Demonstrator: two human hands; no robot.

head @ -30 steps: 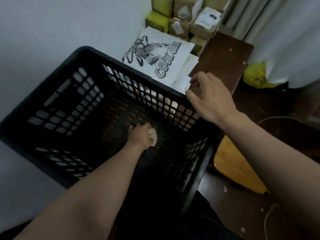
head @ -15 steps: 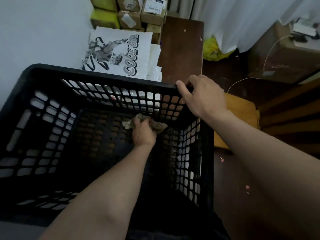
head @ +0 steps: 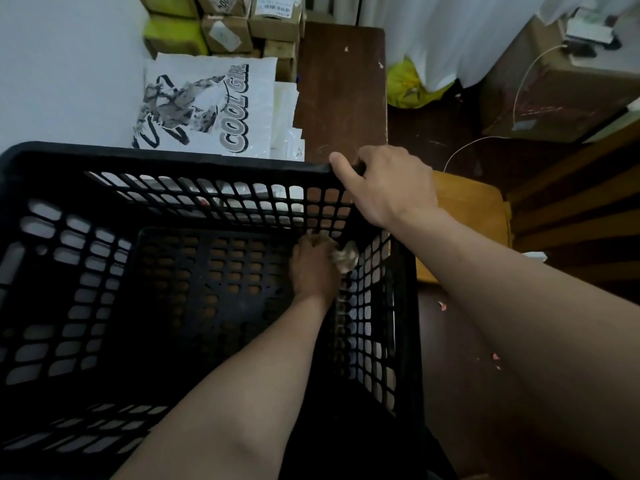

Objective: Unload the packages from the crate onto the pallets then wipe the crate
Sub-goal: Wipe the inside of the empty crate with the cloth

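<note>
The fingers [head: 317, 243] of the left hand [head: 313, 268] were curled tight around a crumpled rag [head: 347, 259]. They pushed it into the far right corner inside the black crate [head: 173, 155], low down near its floor. The right hand [head: 388, 183] held the rim at that same corner, thumb along the top and the other fingers bent over the outside. The crate stood with its open top facing up, its far wall running from side to side. I could not tell which side was longer. Just behind that wall lay a white bag [head: 207, 105], with small boxes [head: 225, 32] behind it and a brown board [head: 341, 88] beside it.
</note>
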